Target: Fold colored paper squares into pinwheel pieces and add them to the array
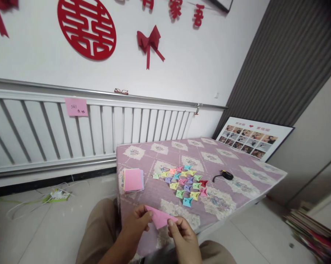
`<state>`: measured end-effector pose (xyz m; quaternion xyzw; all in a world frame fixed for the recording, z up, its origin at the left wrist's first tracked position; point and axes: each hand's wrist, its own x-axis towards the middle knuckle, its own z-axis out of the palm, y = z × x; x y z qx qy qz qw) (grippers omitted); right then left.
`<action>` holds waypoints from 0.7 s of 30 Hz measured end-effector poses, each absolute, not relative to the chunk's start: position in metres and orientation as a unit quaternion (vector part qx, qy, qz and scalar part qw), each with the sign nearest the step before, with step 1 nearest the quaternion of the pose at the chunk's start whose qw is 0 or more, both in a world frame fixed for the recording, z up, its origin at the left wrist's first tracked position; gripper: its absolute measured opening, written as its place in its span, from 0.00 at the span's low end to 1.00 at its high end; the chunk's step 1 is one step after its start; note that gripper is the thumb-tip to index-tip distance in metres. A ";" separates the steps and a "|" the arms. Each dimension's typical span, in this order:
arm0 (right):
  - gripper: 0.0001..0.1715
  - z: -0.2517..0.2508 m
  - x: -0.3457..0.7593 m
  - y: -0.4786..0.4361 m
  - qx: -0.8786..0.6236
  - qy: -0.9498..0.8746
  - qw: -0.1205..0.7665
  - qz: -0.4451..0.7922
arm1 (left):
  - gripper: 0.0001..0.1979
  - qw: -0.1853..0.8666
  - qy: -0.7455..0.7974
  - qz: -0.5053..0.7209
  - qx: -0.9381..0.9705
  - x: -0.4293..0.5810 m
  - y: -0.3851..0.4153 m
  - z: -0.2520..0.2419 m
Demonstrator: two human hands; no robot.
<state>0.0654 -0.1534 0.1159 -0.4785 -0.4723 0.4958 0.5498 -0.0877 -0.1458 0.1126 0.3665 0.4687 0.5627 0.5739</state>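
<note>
Between my two hands is a pink sheet of paper [160,218] folded into a triangle, its point toward me. My left hand [138,223] pinches the left corner with thumb and fingers. At the right corner, my right hand [184,236] grips the paper, its thumb on top. The paper is held over the near edge of the table. Beyond it sit rows of small folded paper pieces [188,188] in several colours. A stack of square paper [134,180], pink on top, lies to the left.
A purple patterned cloth [209,205] covers the table. A coiled black cable [226,175] rests on its right side, and a photo board [253,137] leans at the far right end. Behind stands a white radiator [105,126]. Cords and a power strip [57,195] lie on the floor.
</note>
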 end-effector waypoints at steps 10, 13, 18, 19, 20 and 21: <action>0.29 0.100 0.045 -0.148 -0.513 -0.425 0.584 0.464 | 0.22 0.661 0.398 0.576 0.271 -0.064 -0.142 0.091; 0.28 0.087 0.047 -0.140 -0.521 -0.410 0.573 0.482 | 0.21 0.667 0.409 0.564 0.266 -0.067 -0.130 0.078; 0.26 0.079 0.062 -0.115 -0.542 -0.387 0.542 0.512 | 0.25 0.654 0.441 0.515 0.336 -0.085 -0.106 0.054; 0.25 0.079 0.063 -0.109 -0.537 -0.397 0.530 0.522 | 0.24 0.663 0.436 0.498 0.349 -0.089 -0.103 0.053; 0.24 0.080 0.064 -0.104 -0.528 -0.407 0.518 0.537 | 0.23 0.670 0.433 0.486 0.357 -0.092 -0.101 0.054; 0.23 0.080 0.064 -0.099 -0.519 -0.416 0.504 0.551 | 0.22 0.678 0.429 0.473 0.364 -0.094 -0.100 0.057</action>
